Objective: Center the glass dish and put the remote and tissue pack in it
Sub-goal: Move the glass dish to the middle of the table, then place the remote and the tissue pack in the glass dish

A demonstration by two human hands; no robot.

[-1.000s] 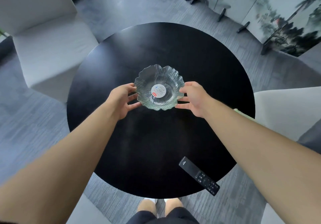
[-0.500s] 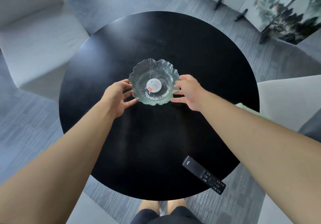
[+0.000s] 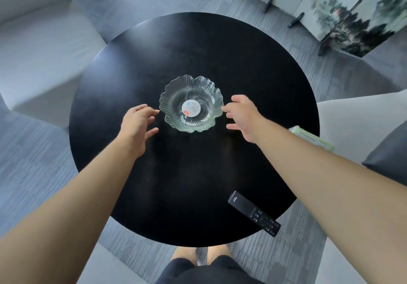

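Note:
A clear fluted glass dish (image 3: pixel 193 94) with a round sticker inside rests near the middle of the round black table (image 3: pixel 253 74). My left hand (image 3: pixel 137 125) hovers just left of the dish, fingers spread, holding nothing. My right hand (image 3: pixel 242 114) is just right of the rim, open as well, its fingertips close to the glass. A black remote (image 3: pixel 254 213) lies at the table's near right edge, its far end sticking out past the rim. A pale green tissue pack (image 3: pixel 310 137) shows on the seat to the right, partly hidden behind my right forearm.
A white armchair (image 3: pixel 39 48) stands left of the table, and a light seat (image 3: pixel 356 116) with a dark cushion (image 3: pixel 394 156) is on the right. A painted folding screen (image 3: pixel 352 8) lines the far right. Grey carpet surrounds the table.
Both hands have let go of the glass dish and drawn slightly away from its rim. The dish sits a little farther toward the table's middle than before.

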